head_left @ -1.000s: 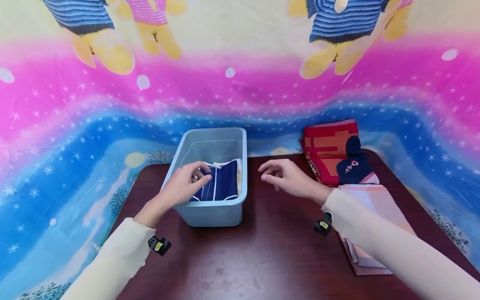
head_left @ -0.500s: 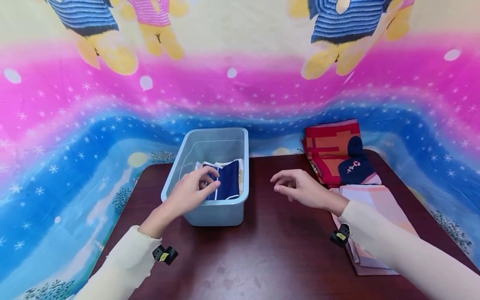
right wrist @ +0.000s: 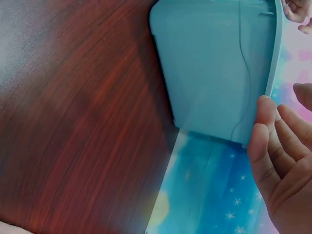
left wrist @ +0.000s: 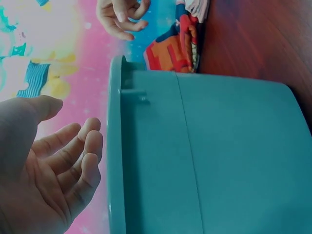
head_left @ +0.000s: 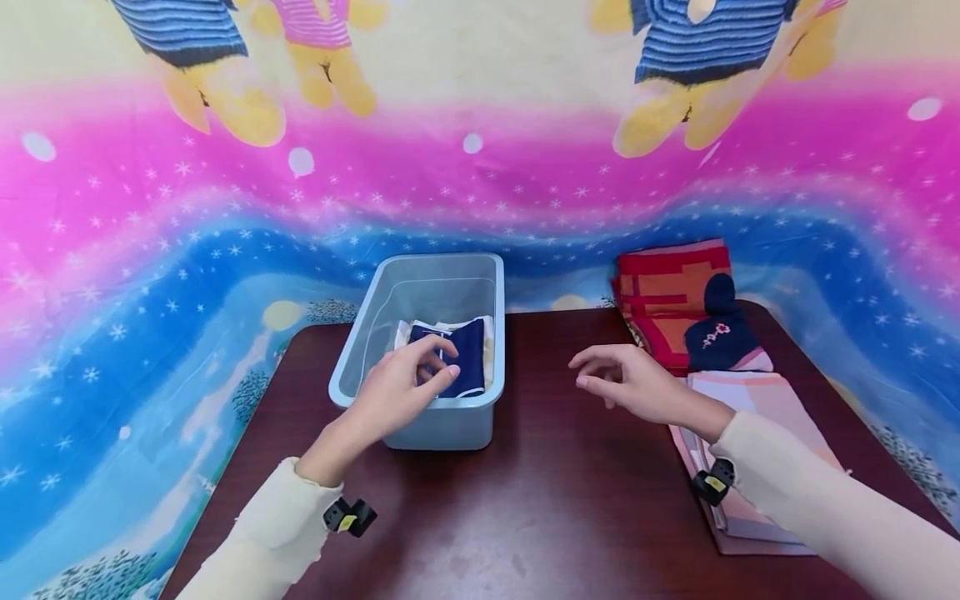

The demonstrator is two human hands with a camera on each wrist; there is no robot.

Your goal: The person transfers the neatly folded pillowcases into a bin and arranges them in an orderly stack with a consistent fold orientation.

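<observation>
A pale blue plastic bin stands on the table, with a folded navy cloth with white trim and lighter fabric inside. My left hand hovers over the bin's near left rim, fingers loosely bent and holding nothing; the left wrist view shows the bin's outer wall beside it. Right of the bin, my right hand hangs above the table, loosely curled around nothing. Its wrist is nearest to a folded pink and white checked cloth, partly hidden by the sleeve.
At the back right of the dark wooden table lies a folded red and orange cloth. A navy sock with an embroidered flower rests on it. A printed fabric backdrop surrounds the table's back and sides.
My right hand has drifted right and slightly down, away from the bin. The left hand has shifted a little right over the rim. The whole view has slid slightly; cloths and bin stay put.
</observation>
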